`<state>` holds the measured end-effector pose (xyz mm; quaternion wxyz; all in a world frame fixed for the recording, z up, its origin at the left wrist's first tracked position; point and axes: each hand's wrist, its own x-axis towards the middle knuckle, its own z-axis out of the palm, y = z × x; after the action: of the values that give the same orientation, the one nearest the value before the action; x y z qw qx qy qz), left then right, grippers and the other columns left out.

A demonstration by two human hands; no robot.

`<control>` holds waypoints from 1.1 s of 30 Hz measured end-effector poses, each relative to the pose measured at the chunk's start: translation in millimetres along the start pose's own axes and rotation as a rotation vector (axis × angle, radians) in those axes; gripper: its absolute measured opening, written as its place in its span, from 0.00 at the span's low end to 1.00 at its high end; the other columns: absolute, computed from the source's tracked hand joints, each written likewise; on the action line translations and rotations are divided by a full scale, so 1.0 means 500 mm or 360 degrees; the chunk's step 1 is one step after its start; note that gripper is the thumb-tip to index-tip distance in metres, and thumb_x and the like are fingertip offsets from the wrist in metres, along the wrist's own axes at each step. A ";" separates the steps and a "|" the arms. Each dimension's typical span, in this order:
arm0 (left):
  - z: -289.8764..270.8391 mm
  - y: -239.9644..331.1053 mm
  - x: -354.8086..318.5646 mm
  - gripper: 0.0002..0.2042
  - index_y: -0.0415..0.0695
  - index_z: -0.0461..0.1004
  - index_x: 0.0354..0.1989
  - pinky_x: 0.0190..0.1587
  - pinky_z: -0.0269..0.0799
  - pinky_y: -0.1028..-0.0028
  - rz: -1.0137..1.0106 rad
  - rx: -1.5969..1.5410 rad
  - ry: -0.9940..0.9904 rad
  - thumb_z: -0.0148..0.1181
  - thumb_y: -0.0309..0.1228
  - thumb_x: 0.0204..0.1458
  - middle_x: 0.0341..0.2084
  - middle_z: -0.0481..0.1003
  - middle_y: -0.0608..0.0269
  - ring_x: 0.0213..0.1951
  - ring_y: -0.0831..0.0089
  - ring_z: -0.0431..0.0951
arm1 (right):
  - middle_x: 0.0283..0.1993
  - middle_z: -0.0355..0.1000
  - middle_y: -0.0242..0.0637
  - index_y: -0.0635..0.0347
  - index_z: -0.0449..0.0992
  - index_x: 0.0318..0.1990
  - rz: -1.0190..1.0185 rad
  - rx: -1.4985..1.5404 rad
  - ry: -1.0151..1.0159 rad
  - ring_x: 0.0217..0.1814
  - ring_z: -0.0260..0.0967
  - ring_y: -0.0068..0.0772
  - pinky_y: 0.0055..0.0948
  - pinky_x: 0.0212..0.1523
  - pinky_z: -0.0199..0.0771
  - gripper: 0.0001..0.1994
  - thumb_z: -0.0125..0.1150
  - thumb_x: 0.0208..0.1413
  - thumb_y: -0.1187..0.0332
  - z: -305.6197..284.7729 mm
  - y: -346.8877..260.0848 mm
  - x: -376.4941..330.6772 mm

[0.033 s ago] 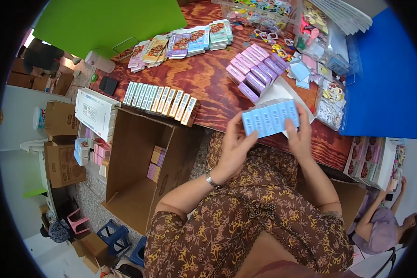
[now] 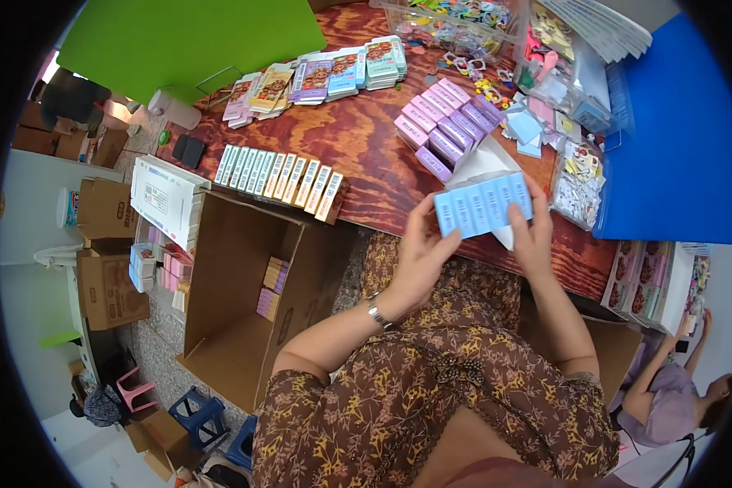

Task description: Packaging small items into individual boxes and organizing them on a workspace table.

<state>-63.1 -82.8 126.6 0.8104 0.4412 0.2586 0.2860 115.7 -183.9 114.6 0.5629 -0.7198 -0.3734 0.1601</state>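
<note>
Between my two hands is a row of several small light-blue boxes [image 2: 481, 205], pressed side by side over the table's near edge. My left hand [image 2: 421, 254] grips the row's left end, its thumb along the lower edge. My right hand [image 2: 533, 237] closes round the right end, thumb on the front. Just beyond lies a white carton [image 2: 478, 165], partly hidden by the blue boxes. Rows of pink and purple small boxes [image 2: 447, 130] stand behind it.
Green and orange boxes [image 2: 281, 180] form a line on the left of the red-brown table [image 2: 366, 134]. Flat printed cartons [image 2: 325, 75] lie behind. Clear bins [image 2: 455, 24] of small colourful pieces stand at the back. An open cardboard box [image 2: 240, 301] sits lower left; another person [image 2: 667, 398] is at right.
Both hands have shifted slightly to the right with the row of light-blue boxes. The grip looks the same.
</note>
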 end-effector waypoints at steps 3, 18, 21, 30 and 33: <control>0.050 -0.045 0.049 0.37 0.40 0.46 0.73 0.67 0.63 0.66 0.0010 -0.0068 -0.0111 0.60 0.20 0.58 0.65 0.59 0.53 0.65 0.67 0.63 | 0.60 0.69 0.42 0.65 0.63 0.67 0.0075 0.0115 0.0056 0.60 0.67 0.31 0.31 0.63 0.64 0.25 0.54 0.65 0.65 -0.053 0.045 0.055; 0.047 -0.184 0.130 0.38 0.39 0.38 0.73 0.70 0.58 0.63 0.0005 -0.0074 -0.0024 0.57 0.21 0.60 0.67 0.52 0.52 0.70 0.63 0.56 | 0.55 0.71 0.34 0.64 0.68 0.63 0.0253 0.0217 -0.0256 0.57 0.65 0.25 0.26 0.61 0.61 0.22 0.55 0.67 0.61 -0.035 0.208 0.214; 0.031 -0.206 0.142 0.36 0.37 0.42 0.72 0.69 0.59 0.62 0.0071 -0.0004 -0.0001 0.57 0.23 0.61 0.66 0.53 0.50 0.70 0.62 0.57 | 0.57 0.71 0.36 0.64 0.67 0.64 0.0291 0.0001 -0.0238 0.58 0.65 0.25 0.27 0.60 0.62 0.23 0.54 0.68 0.60 -0.014 0.208 0.219; -0.030 -0.208 0.106 0.44 0.34 0.38 0.74 0.71 0.56 0.56 0.0212 0.0635 0.0204 0.63 0.33 0.59 0.67 0.48 0.42 0.70 0.52 0.54 | 0.64 0.68 0.48 0.62 0.62 0.69 0.0031 -0.0069 -0.0183 0.67 0.65 0.37 0.32 0.65 0.62 0.26 0.51 0.70 0.57 -0.038 0.203 0.236; -0.021 -0.206 0.116 0.50 0.35 0.30 0.75 0.74 0.42 0.54 0.0467 0.0917 0.0403 0.65 0.36 0.58 0.73 0.37 0.40 0.75 0.49 0.39 | 0.69 0.64 0.50 0.61 0.60 0.71 0.0083 -0.0130 -0.0143 0.73 0.60 0.39 0.33 0.68 0.60 0.27 0.50 0.70 0.56 -0.042 0.203 0.285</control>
<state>-5.4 -82.9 23.2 0.5642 0.6454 0.3609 0.3672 260.9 -105.1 54.0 0.5114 -0.7437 -0.3857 0.1916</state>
